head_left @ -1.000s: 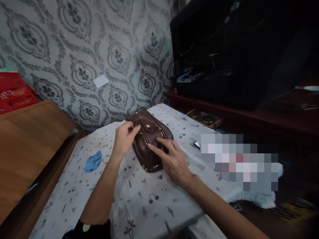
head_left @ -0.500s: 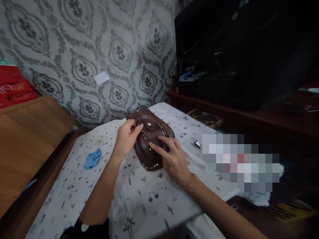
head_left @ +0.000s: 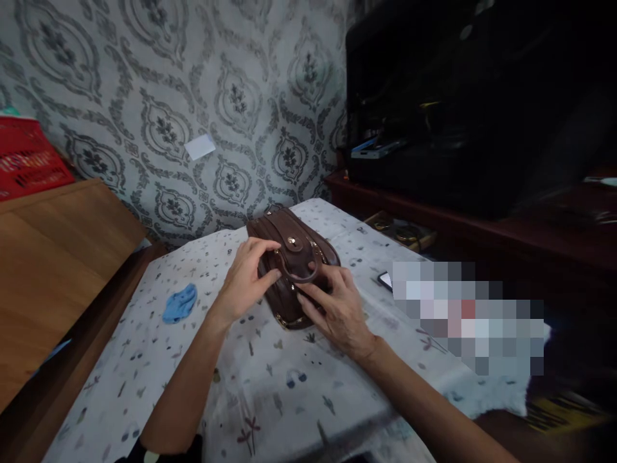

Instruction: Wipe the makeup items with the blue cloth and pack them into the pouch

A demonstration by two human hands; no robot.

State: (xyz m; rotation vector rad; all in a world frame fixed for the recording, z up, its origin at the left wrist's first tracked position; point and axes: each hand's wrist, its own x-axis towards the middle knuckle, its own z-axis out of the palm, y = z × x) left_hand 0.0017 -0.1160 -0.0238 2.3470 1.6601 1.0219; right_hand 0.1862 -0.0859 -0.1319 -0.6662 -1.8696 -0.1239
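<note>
A brown leather handbag (head_left: 284, 302) with gold-coloured zips and a round gold-coloured clasp lies on the patterned tablecloth. Its curved carry handle (head_left: 304, 279) is folded toward me over the front of the bag. My right hand (head_left: 340, 312) is at the bag's right side, its fingers bent around the handle. At the left side, my left hand (head_left: 248, 276) has thumb and index finger apart, the fingertips at the bag's edge near the handle's left end. Part of the bag's right side is hidden behind my right hand.
A crumpled blue cloth (head_left: 180, 303) lies on the tablecloth (head_left: 270, 399) to the left. A phone (head_left: 385, 280) and a pixelated area are at the right. A wooden panel (head_left: 62, 251) stands left, with a red box (head_left: 31, 157) above it. A large black television (head_left: 434, 116) stands at the back right.
The handle has come down toward me across the front of the bag. My left thumb and index finger have spread apart, and my right fingers have shifted onto the handle.
</note>
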